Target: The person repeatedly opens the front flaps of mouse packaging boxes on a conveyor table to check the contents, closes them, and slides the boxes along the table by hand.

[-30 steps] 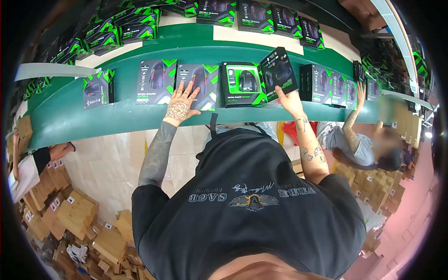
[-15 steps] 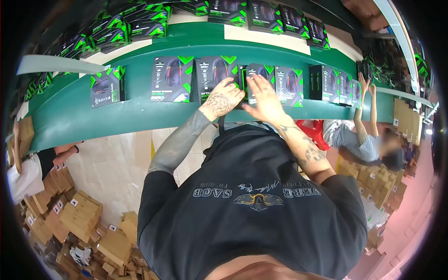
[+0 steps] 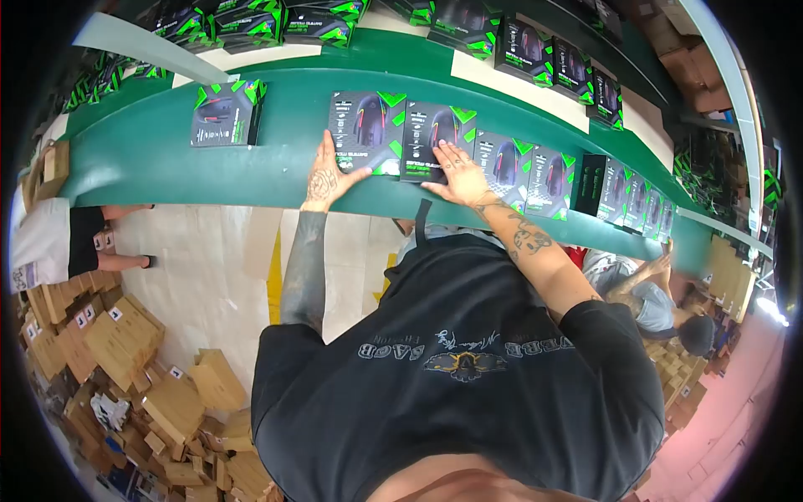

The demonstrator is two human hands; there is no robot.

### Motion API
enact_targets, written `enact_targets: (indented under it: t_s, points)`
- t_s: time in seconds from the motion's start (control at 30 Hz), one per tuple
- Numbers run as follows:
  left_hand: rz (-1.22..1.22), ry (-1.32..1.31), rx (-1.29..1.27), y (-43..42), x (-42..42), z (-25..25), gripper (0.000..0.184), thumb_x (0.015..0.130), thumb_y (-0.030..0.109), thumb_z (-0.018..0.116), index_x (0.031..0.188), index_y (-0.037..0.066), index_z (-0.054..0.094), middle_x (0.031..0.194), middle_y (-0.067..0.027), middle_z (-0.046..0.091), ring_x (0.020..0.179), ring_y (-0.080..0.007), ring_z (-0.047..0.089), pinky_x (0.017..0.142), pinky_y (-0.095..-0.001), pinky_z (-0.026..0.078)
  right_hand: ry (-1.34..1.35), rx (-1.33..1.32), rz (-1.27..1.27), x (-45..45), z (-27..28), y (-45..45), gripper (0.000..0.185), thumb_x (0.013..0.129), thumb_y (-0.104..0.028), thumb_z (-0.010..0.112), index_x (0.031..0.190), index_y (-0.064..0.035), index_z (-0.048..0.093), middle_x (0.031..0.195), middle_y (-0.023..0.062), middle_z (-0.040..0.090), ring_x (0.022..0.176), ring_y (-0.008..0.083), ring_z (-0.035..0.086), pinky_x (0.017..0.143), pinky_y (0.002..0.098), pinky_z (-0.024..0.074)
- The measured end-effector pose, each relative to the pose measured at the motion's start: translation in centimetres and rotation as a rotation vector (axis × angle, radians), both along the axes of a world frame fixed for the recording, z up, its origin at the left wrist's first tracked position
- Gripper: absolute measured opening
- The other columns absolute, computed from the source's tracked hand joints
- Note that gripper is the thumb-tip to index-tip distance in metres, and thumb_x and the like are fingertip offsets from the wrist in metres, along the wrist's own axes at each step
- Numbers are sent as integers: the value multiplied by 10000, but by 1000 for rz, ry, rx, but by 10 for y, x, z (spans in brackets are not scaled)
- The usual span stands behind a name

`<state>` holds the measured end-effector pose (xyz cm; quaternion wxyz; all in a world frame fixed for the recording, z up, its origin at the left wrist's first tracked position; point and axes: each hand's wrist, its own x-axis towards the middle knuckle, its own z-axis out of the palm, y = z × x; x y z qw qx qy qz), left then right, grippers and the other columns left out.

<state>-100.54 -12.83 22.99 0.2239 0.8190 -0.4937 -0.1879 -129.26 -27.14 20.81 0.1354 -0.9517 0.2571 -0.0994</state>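
Note:
Several black-and-green gaming mouse boxes lie in a row on a green work surface. My left hand (image 3: 327,178) has its fingers stretched along the left edge of the leftmost box in the near row (image 3: 365,125), thumb apart near its lower edge. My right hand (image 3: 458,177) rests with outstretched fingers on the lower part of the neighbouring box (image 3: 435,125), partly covering its front. Just right of it are a third box (image 3: 503,167) and a fourth box (image 3: 551,180), side by side. Neither hand is wrapped around a box.
A single box (image 3: 224,117) stands further left on the green surface (image 3: 167,171). More boxes (image 3: 619,197) stand to the right, near a co-worker (image 3: 652,301). Stacked mouse boxes (image 3: 527,50) line the back shelf. Cardboard cartons (image 3: 180,410) are piled on the floor at left.
My left hand has moved from the second box to the leftmost box's left edge. My right hand has shifted from the third box onto the second. The view has turned.

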Motion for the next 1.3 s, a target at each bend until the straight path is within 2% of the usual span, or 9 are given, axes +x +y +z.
enact_targets:
  t_s: [0.1,0.23,0.37,0.43,0.53,0.9,1.07,1.17,1.3]
  points:
    - [-18,58,-211,28,-12,-13,1278,621,469,869,1501,-70,115,1389,-289,450,1244,-410,502,1055,-426,415,-20,120,12,-15,3,-7,627,906,-438,606,1362,-26,484,1388,190,518,1298,306,494,1043,396,451]
    - [50,-16,-34,30,-2,-20,1091,646,445,863,1470,3,300,1373,-229,510,1200,-343,563,968,-386,478,-154,350,-364,-37,44,9,463,960,-260,529,1350,-15,478,1011,247,677,880,421,677,722,481,552]
    - [330,383,94,19,10,9,839,682,502,823,1307,16,545,1275,-216,594,1136,-306,608,921,-385,500,-354,283,-723,-75,53,-28,441,1009,-345,475,960,60,643,663,244,647,598,395,675,540,469,520]
    - [224,193,46,14,10,16,811,695,493,816,1296,11,562,1265,-221,596,1167,-326,584,961,-390,481,-740,697,-797,-82,56,-38,485,1021,-371,461,904,61,646,635,149,667,583,287,703,505,393,530]
    - [-15,-39,-74,6,4,12,1013,651,469,851,1417,-26,410,1339,-256,518,1225,-365,527,1010,-410,451,-581,821,-834,-94,72,-43,491,1027,-379,455,939,70,633,670,96,669,590,208,704,491,328,537]
    - [141,-73,-92,24,-11,-3,1045,573,523,870,1374,-8,459,1253,-224,605,1111,-357,618,895,-402,521,-717,1144,-839,-120,41,-39,437,1015,-338,515,1221,48,536,1059,158,662,764,277,701,580,333,604]
    - [83,-471,-450,21,-34,0,755,698,520,802,1254,57,585,1200,-122,651,1127,-312,603,968,-437,435,-590,1119,-774,-125,40,-20,447,1022,-352,498,1237,39,522,1094,159,648,751,270,706,606,323,593]
    - [-99,-122,-412,6,-61,7,595,784,445,759,1205,51,616,1196,-129,646,1082,-333,608,942,-448,446,-319,1165,-766,-125,47,1,482,1025,-392,474,1229,42,520,1039,169,680,728,247,710,622,311,579]
    - [-169,-291,-509,-34,-103,1,379,866,294,667,1152,47,648,977,-157,686,879,-363,635,802,-469,493,-477,1144,-794,-124,34,11,456,1024,-388,468,1181,32,550,798,140,731,673,199,710,614,287,555]
